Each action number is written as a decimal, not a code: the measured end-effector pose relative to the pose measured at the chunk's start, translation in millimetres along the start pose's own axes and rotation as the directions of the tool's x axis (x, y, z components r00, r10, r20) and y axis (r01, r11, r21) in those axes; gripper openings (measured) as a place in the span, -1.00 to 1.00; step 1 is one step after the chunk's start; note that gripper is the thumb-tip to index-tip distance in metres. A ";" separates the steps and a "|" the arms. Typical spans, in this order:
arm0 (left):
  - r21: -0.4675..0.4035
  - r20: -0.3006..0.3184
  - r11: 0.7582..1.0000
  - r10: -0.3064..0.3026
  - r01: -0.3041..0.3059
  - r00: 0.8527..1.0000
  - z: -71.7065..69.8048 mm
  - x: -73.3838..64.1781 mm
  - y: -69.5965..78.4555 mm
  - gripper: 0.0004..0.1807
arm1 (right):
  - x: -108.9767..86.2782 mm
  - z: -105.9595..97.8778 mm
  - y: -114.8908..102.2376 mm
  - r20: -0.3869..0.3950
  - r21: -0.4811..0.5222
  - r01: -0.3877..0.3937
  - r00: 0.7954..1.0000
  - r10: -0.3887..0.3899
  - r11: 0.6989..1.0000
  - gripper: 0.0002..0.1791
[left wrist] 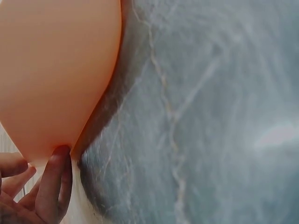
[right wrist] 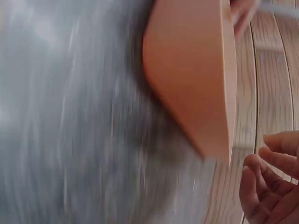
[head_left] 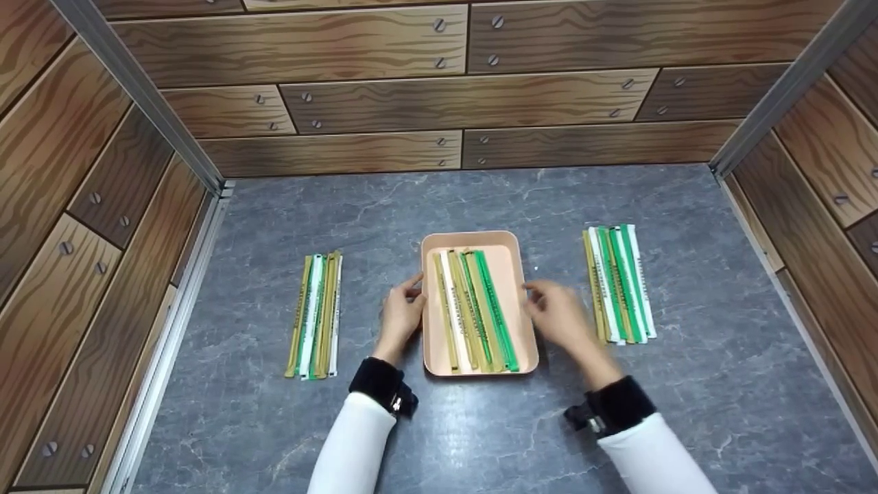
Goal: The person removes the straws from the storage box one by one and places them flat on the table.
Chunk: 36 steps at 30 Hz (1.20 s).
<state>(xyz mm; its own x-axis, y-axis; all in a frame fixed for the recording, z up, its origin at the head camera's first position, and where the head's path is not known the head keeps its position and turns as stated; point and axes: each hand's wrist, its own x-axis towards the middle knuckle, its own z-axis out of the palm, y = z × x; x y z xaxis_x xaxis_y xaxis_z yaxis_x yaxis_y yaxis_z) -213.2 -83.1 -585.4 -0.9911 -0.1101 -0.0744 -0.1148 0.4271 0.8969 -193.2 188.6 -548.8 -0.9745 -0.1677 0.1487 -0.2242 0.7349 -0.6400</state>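
A peach-coloured tray (head_left: 525, 350) sits in the middle of the grey surface, holding a row of long slim packets (head_left: 473, 309) in gold, white and green with printing along them. At its left wall my left hand (head_left: 400, 313) grips the side, fingertips (left wrist: 60, 154) low on the wall and other digits up at the rim. On the opposite side my right hand (head_left: 559, 315) is beside the tray's right edge, slightly blurred. In the right wrist view its fingers are bent loosely, with a gap between them and the tray wall (right wrist: 196, 84).
Another row of gold, white and green packets (head_left: 315, 315) lies to the left. A similar row (head_left: 617, 285) lies to the right, beyond my right hand. Wood-patterned panels (head_left: 370, 103) enclose the grey marbled surface (head_left: 466, 199) at the back and both sides.
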 end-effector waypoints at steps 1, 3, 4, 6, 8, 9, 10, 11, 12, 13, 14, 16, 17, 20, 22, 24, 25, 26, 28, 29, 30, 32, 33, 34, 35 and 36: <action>0.000 0.000 1.000 0.004 -0.004 1.000 0.2 0.1 0.0 -0.54 | -0.6 6.0 -5.6 0.018 -0.009 0.009 1.000 -0.009 1.000 -0.70; 0.000 -0.004 1.000 0.007 -0.007 1.000 0.4 0.1 -0.2 -0.54 | -2.0 17.1 -16.1 0.052 -0.046 0.029 0.998 -0.027 0.999 -0.70; 0.002 -0.006 1.000 0.009 -0.009 1.000 0.4 0.2 -0.1 -0.54 | -2.8 22.3 -20.4 0.065 -0.077 0.045 0.997 -0.040 0.996 -0.69; 0.002 -0.010 1.000 0.013 -0.013 1.000 0.2 0.1 0.2 -0.53 | -4.8 30.9 -28.2 0.075 -0.172 0.067 0.996 -0.055 0.983 -0.69; 0.004 -0.010 1.000 0.016 -0.016 1.000 -0.3 0.2 0.1 -0.53 | -5.9 38.6 -34.1 0.078 -0.260 0.079 0.995 -0.061 0.962 -0.69; 0.006 -0.008 1.000 0.017 -0.017 1.000 -0.5 0.2 -0.1 -0.52 | -6.1 41.9 -36.4 0.077 -0.297 0.080 0.995 -0.060 0.951 -0.69; 0.009 -0.007 1.000 0.018 -0.018 1.000 -0.6 0.2 -0.2 -0.52 | -6.1 44.9 -38.0 0.073 -0.329 0.076 0.996 -0.055 0.941 -0.70; 0.014 -0.007 1.000 0.017 -0.017 1.000 -0.8 0.3 -0.4 -0.52 | -6.0 47.6 -39.4 0.069 -0.357 0.071 0.996 -0.049 0.931 -0.72; 0.017 -0.006 1.000 0.017 -0.017 1.000 -0.8 0.4 -0.7 -0.52 | -5.8 50.1 -40.4 0.065 -0.379 0.065 0.997 -0.044 0.923 -0.73; 0.022 -0.007 1.000 0.014 -0.014 1.000 -0.9 0.4 -0.9 -0.52 | -5.4 52.5 -41.0 0.060 -0.392 0.058 0.998 -0.037 0.918 -0.75; 0.027 -0.008 1.000 0.013 -0.013 1.000 -0.9 0.5 -1.0 -0.52 | -5.0 54.7 -41.2 0.055 -0.406 0.052 0.998 -0.032 0.912 -0.77; 0.041 -0.011 0.999 0.006 -0.006 1.000 -0.9 0.5 -1.2 -0.52 | -4.4 58.4 -41.0 0.045 -0.426 0.038 0.999 -0.021 0.904 -0.82; 0.045 -0.011 0.999 0.004 -0.003 1.000 -0.9 0.6 -1.2 -0.52 | -4.2 59.9 -40.6 0.041 -0.435 0.030 0.999 -0.014 0.900 -0.84; 0.049 -0.013 0.999 0.000 0.000 1.000 -0.9 0.5 -1.3 -0.53 | -3.8 63.0 -39.4 0.035 -0.442 0.008 0.999 0.008 0.897 -0.87; 0.046 -0.012 0.999 -0.001 0.001 1.000 -1.0 0.6 -1.7 -0.53 | -3.4 63.6 -38.8 0.033 -0.438 -0.001 0.999 0.017 0.899 -0.88; 0.034 -0.009 0.999 0.003 -0.002 1.000 -0.9 0.5 -1.7 -0.53 | -3.0 63.6 -38.4 0.039 -0.429 -0.009 0.999 0.029 0.903 -0.85; 0.029 -0.006 1.000 0.003 -0.003 1.000 -0.8 0.4 -1.7 -0.53 | -2.7 63.5 -38.5 0.047 -0.426 -0.014 0.998 0.037 0.905 -0.82; 0.025 -0.004 1.000 0.004 -0.004 1.000 -0.7 0.2 -1.6 -0.52 | -2.4 63.3 -38.5 0.053 -0.423 -0.017 0.998 0.043 0.906 -0.80; 0.018 -0.001 1.000 0.005 -0.005 1.000 -0.5 0.0 -1.4 -0.52 | -1.8 63.5 -37.9 0.066 -0.418 -0.024 0.996 0.057 0.908 -0.76; 0.015 0.000 1.000 0.005 -0.005 1.000 -0.3 -0.4 -1.2 -0.52 | -1.7 63.5 -37.7 0.072 -0.416 -0.030 0.995 0.066 0.909 -0.75; 0.012 0.001 1.000 0.004 -0.004 1.000 -0.1 -0.5 -1.0 -0.51 | -1.6 63.6 -37.6 0.076 -0.416 -0.035 0.994 0.073 0.909 -0.74; 0.015 -0.003 1.000 0.004 -0.004 1.000 0.2 -0.5 -0.9 -0.52 | -1.7 63.9 -36.9 0.071 -0.414 -0.041 0.995 0.076 0.909 -0.75; 0.014 -0.005 1.000 0.005 -0.005 1.000 0.4 -0.4 -0.8 -0.52 | -1.9 64.1 -36.6 0.067 -0.413 -0.044 0.995 0.078 0.910 -0.75; 0.015 -0.007 1.000 0.006 -0.006 1.000 0.5 -0.4 -0.7 -0.52 | -2.0 64.4 -36.2 0.064 -0.413 -0.046 0.995 0.080 0.909 -0.76; 0.016 -0.010 1.000 0.007 -0.007 1.000 0.7 -0.5 -0.6 -0.52 | -2.1 64.4 -36.2 0.061 -0.414 -0.048 0.995 0.081 0.909 -0.77; 0.017 -0.013 1.000 0.009 -0.009 1.000 0.8 -0.4 -0.6 -0.52 | -2.2 64.4 -36.1 0.057 -0.414 -0.051 0.995 0.082 0.909 -0.77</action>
<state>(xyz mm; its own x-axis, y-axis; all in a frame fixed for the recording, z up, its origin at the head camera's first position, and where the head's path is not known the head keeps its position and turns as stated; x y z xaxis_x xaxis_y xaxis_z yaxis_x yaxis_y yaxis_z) -212.8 -82.7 -586.3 -0.9912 -0.1177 -0.0607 -0.1072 0.4433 0.8899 -183.1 120.1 -574.6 -0.9882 -0.1440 0.0519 -0.1528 0.9486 -0.2770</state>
